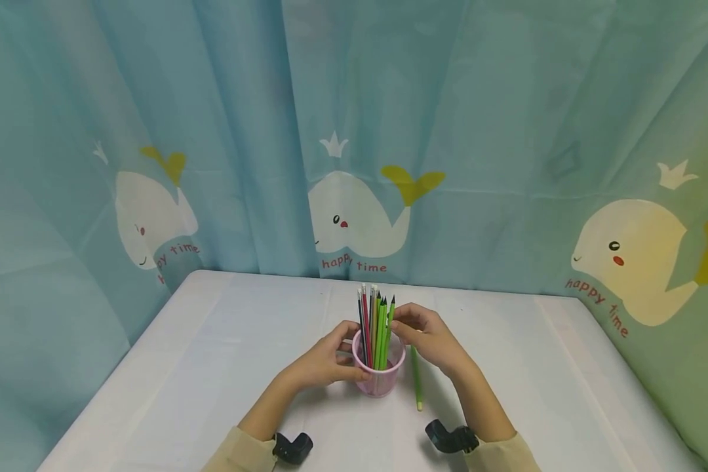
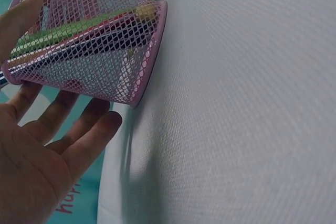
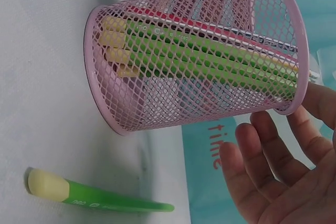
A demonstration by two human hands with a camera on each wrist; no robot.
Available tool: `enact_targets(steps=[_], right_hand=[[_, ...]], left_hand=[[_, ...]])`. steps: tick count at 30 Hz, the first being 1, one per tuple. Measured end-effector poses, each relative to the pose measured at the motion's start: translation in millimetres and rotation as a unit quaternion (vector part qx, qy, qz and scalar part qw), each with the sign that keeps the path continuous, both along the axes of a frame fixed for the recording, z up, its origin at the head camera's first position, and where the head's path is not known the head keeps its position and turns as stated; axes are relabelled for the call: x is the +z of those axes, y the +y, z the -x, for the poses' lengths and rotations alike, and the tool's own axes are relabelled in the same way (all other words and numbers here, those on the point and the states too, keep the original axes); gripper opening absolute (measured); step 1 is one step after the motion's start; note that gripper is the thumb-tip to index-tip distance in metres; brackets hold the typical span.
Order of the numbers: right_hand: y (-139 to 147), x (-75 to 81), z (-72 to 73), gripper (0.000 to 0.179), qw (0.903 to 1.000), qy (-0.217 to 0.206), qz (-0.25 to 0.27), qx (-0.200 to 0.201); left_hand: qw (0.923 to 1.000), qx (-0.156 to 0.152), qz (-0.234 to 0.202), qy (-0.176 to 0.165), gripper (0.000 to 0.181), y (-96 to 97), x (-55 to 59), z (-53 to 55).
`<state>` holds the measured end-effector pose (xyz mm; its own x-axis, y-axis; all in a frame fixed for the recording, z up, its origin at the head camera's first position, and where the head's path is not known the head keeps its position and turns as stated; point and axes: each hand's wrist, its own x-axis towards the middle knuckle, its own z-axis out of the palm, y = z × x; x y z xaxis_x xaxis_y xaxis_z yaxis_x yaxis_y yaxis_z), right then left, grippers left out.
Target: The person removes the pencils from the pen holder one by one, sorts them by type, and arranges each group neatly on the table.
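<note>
Altogether, two hands (image 1: 330,359) (image 1: 427,335) flank one pink cup (image 1: 379,383).

A curtained-off indoor space: white table (image 1: 212,367), cartoon-whale curtain (image 1: 495,151) behind and alongside.

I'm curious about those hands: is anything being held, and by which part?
The left hand holds the pink mesh cup near its rim. The right hand is at the green pencils' upper ends; whether it grips one cannot be told.

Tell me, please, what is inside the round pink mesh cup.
The cup holds slim, dark-tipped green pencils, a red pencil, a dark pencil and others. Where they overlap, those behind are partly covered, so I cannot count exactly.
</note>
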<state>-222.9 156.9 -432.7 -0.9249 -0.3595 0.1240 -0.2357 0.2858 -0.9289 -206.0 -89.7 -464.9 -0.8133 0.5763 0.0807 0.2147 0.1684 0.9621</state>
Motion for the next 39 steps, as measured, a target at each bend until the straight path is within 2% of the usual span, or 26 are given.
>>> enact_targets(steps=[14,30,39], right_hand=[[4,5.1,-2.0,0.021,0.9998,0.005,0.019,0.003],[9,12.5,-0.6,0.024,0.9977,-0.020,0.065,-0.010],[12,17.0,-4.2,0.026,0.9955,-0.010,0.093,-0.012]], left_hand=[[1.0000,0.000,0.002,-0.001,0.071,-0.3,-1.1,0.8],[1.0000,0.000,-0.008,0.004,0.070,-0.4,1.1,1.6],[0.9998,0.007,0.016,-0.002,0.072,-1.2,0.7,-0.2]])
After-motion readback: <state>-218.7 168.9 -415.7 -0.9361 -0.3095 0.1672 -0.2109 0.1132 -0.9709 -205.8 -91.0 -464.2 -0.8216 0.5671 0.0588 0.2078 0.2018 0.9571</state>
